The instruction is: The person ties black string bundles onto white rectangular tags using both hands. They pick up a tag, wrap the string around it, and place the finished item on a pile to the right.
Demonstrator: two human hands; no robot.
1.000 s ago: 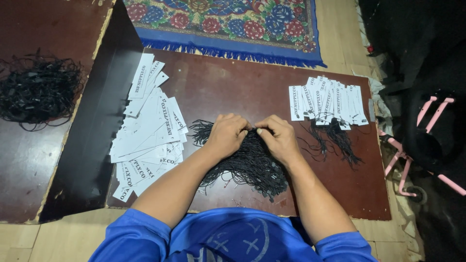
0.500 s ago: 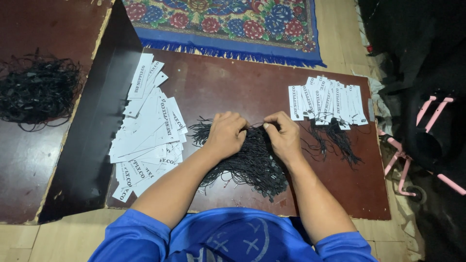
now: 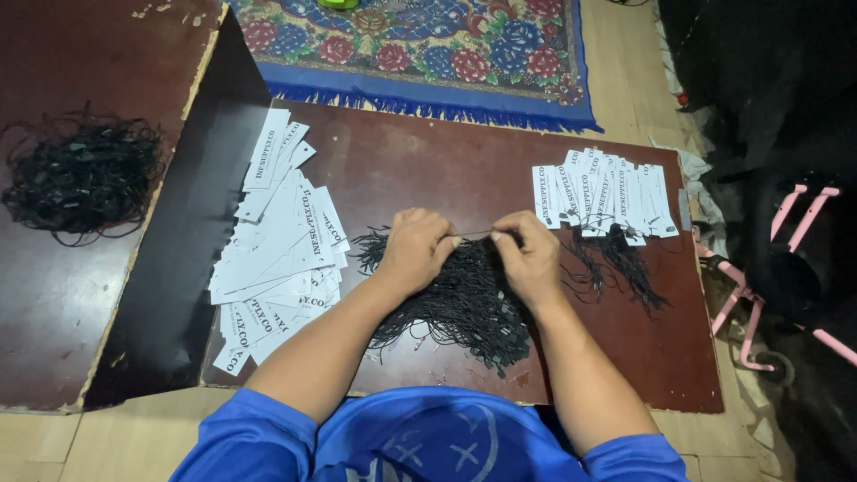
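Observation:
My left hand [image 3: 418,247] and my right hand [image 3: 528,255] hover over a heap of black strings [image 3: 464,303] in the middle of a dark red board [image 3: 428,170]. Both pinch the ends of one thin black string [image 3: 473,234] stretched taut between them. To the left lies a loose pile of white paper tags [image 3: 281,241]. At the right, a row of white tags with black strings attached [image 3: 603,196] is laid out, their strings trailing toward me.
A second dark board at the left carries another tangle of black strings [image 3: 80,174]. A patterned floral rug [image 3: 420,45] lies beyond the board. Black fabric and a pink metal frame [image 3: 786,259] stand at the right.
My hands have drawn apart, the right moving rightward, so the string between them is now pulled out straight.

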